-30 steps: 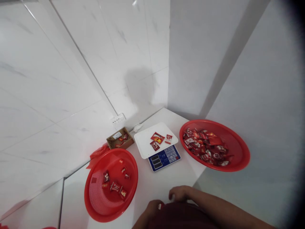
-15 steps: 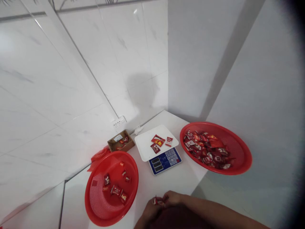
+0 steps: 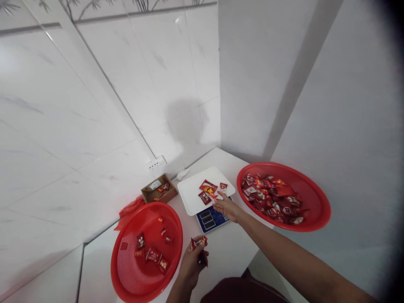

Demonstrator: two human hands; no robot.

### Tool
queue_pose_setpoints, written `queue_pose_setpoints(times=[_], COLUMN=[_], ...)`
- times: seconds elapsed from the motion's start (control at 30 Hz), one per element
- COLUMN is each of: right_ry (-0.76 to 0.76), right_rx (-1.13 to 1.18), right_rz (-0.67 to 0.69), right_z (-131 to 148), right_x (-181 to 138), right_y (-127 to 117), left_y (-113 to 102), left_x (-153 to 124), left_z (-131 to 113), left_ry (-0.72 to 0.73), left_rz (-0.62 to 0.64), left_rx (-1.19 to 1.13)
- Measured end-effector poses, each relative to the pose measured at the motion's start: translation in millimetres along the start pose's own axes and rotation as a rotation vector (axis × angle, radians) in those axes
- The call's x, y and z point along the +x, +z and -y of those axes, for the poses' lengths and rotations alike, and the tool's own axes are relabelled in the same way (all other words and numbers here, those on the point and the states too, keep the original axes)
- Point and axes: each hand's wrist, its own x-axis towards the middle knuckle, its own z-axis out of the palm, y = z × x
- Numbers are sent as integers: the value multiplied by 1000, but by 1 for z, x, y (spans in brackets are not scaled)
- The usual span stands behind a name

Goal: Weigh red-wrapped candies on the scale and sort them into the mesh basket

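Observation:
My left hand (image 3: 192, 263) is closed on a red open-topped packet (image 3: 198, 243) above the white table, just right of the left red basket (image 3: 126, 261). That basket contains several small red sachets (image 3: 153, 254). My right hand (image 3: 226, 206) is stretched out over the blue keypad of a digital scale (image 3: 208, 219), fingertips touching a small red sachet (image 3: 212, 195) at the edge of the scale's white pan (image 3: 191, 191). A few more red sachets (image 3: 206, 186) lie on the pan.
On the right, a big red basket (image 3: 315, 198) holds a heap of red sachets (image 3: 273, 198). A small cardboard box (image 3: 158, 188) with a few sachets sits by the tiled wall, below a wall socket (image 3: 157, 162). A red plastic bag (image 3: 131, 206) lies behind the left basket.
Both hands were together near the table's front edge. My right hand has since reached forward to the scale pan, and my left hand has lifted the packet up toward the left basket.

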Motion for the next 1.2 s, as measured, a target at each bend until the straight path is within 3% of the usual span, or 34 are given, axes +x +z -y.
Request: queue_pose_setpoints(times=[0.1, 0.27, 0.33, 0.57, 0.83, 1.07, 1.2], right_ry=[57, 216, 216, 278, 211, 220, 168], right_rx=[-229, -522, -557, -563, -504, -461, -511], right_rz=[10, 464, 526, 514, 313, 271, 223], right_z=[-11, -54, -61, -56, -70, -74, -78], right_x=[-13, -63, -80, -98, -103, -107, -100], right_y=[-1, 5, 9, 2, -4, -3, -5], left_y=[3, 11, 14, 20, 12, 6, 5], left_x=[-10, -20, -21, -26, -24, -28, -28], left_z=[3, 11, 13, 14, 15, 11, 12], left_ry=[4, 28, 60, 95, 20, 173, 18], left_rz=[-5, 27, 38, 126, 125, 72, 39], left_rx=[59, 231, 299, 373, 279, 242, 150])
